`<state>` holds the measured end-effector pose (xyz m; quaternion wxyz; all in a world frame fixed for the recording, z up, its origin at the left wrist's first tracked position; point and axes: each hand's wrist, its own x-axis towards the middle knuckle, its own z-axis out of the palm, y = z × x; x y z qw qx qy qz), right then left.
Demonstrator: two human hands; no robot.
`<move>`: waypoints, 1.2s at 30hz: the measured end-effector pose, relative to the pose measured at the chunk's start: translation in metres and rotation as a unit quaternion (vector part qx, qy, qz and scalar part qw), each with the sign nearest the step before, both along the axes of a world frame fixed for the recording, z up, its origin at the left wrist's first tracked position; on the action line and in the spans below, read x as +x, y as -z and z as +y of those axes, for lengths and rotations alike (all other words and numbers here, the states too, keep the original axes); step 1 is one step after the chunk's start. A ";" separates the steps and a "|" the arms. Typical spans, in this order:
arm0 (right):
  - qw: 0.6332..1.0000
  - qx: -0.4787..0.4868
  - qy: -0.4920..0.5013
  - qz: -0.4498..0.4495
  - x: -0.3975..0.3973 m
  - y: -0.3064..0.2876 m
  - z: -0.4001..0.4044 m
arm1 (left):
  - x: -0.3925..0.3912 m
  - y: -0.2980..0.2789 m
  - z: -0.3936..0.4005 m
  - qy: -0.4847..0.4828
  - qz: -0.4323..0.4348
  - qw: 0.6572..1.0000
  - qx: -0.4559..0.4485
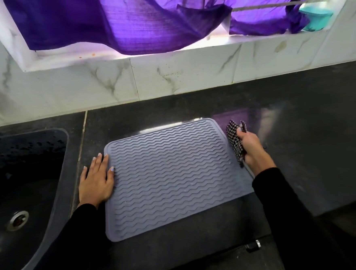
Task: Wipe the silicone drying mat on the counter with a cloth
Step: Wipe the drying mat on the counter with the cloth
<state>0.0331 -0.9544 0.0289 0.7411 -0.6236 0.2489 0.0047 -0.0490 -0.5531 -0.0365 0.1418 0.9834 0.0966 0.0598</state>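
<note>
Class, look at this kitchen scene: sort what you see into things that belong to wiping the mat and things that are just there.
Part of the job:
- grey silicone mat
- checked cloth, gripped by the right hand
- left hand, resting flat on the mat's left edge

Just lying about:
- dark sink on the left
- purple curtain
- teal container on the window ledge

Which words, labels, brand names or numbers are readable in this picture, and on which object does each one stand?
None: no readable text appears on the mat, the checked cloth, the counter, the sink, the wall tiles or the purple curtain.
</note>
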 end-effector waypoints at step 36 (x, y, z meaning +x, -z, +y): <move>0.741 -0.589 -0.300 -0.121 -0.049 0.037 0.155 | 0.002 0.003 0.004 0.002 0.007 1.000 0.010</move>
